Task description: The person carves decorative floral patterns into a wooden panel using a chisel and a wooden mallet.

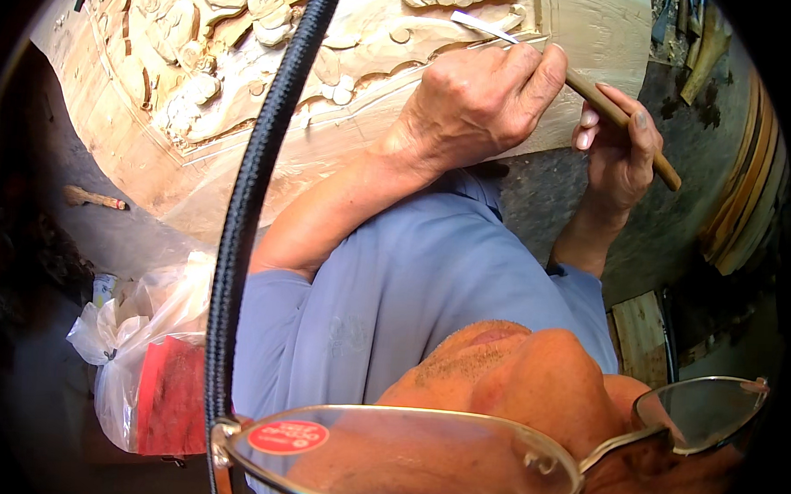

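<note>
A carving chisel with a flat metal blade and a long wooden handle [591,94] slants over the carved wooden panel [590,35]. My left hand [486,99] is closed around the chisel close to its blade, the wrist low over the panel's near part. Farther back along the handle, my right hand [625,151] holds it between thumb and fingers, off the panel's right side. The blade tip lies over a raised, scroll-like relief [405,35]; whether it touches the wood I cannot tell. Raised flower and leaf shapes [192,57] cover the panel's left part.
A black braided cable [262,170] crosses the view. At left are a short piece of wood [95,198], a knotted clear plastic bag [127,337] and a red item [170,396]. Tools [687,30] lie at the upper right, above curved wooden strips [747,183].
</note>
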The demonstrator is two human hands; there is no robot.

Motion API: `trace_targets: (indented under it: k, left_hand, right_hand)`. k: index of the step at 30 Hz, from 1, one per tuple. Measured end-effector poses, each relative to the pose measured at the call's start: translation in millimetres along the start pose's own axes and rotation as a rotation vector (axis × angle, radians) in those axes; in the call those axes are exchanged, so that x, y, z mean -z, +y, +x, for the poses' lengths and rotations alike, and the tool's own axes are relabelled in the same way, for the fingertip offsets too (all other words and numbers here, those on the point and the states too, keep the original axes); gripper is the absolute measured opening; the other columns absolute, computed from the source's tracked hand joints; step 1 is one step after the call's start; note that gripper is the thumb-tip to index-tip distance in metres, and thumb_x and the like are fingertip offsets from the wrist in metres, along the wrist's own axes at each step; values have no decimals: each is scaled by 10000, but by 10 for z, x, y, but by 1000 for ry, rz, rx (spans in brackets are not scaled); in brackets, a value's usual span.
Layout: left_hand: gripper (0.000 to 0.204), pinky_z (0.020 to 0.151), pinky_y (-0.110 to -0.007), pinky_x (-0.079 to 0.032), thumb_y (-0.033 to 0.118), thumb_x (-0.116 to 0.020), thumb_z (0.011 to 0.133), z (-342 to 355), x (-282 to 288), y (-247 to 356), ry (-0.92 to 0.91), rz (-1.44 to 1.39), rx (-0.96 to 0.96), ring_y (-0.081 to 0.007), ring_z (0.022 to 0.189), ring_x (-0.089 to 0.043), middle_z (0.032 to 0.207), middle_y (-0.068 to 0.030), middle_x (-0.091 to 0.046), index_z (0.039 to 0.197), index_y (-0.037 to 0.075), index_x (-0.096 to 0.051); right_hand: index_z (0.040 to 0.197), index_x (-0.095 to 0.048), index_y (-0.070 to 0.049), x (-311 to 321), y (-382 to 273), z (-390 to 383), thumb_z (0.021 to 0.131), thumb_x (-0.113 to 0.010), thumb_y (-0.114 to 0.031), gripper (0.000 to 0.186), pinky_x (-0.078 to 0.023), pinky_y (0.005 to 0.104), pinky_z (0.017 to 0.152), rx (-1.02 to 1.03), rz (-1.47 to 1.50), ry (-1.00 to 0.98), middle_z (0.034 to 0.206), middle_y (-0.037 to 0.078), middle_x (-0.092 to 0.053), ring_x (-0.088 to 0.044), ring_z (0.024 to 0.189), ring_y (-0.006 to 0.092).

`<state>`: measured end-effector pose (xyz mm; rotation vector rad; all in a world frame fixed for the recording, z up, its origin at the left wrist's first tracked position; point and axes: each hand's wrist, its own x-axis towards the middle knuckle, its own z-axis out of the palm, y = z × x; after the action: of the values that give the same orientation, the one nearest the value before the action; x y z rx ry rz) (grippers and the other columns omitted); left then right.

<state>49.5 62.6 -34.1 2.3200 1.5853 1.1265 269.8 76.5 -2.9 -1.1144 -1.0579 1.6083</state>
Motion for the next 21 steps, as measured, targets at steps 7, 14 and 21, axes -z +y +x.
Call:
trace_targets:
  k: [7,14,21]
  left_hand:
    - [389,507,-286,-501,85,-673,822,-85,44,59,-6,3,56,-130,618,-642,797,-10,-590,1211,99,-680]
    - [383,495,-289,-497,63,-658,827,-155,137,117,-67,-14,75,-136,616,-652,848,-18,-622,1209,94,-670]
    - [300,461,-274,-474,75,-651,812,-157,117,83,65,-18,61,-109,539,-597,773,-44,-531,1104,18,-618]
  right_hand:
    - [1232,-637,175,-31,-120,-1,1043,-453,-211,467,-562,296,697,-72,-93,-25,906,215,-700,-669,702,212]
    - [1229,-641,177,-18,-147,-54,1034,-437,-174,451,-569,295,702,-58,-117,-71,898,215,-702,-677,707,211]
    - [1235,-641,174,-29,-186,11,1031,-439,-142,427,-584,295,723,-26,-206,-144,915,226,-709,-697,728,215]
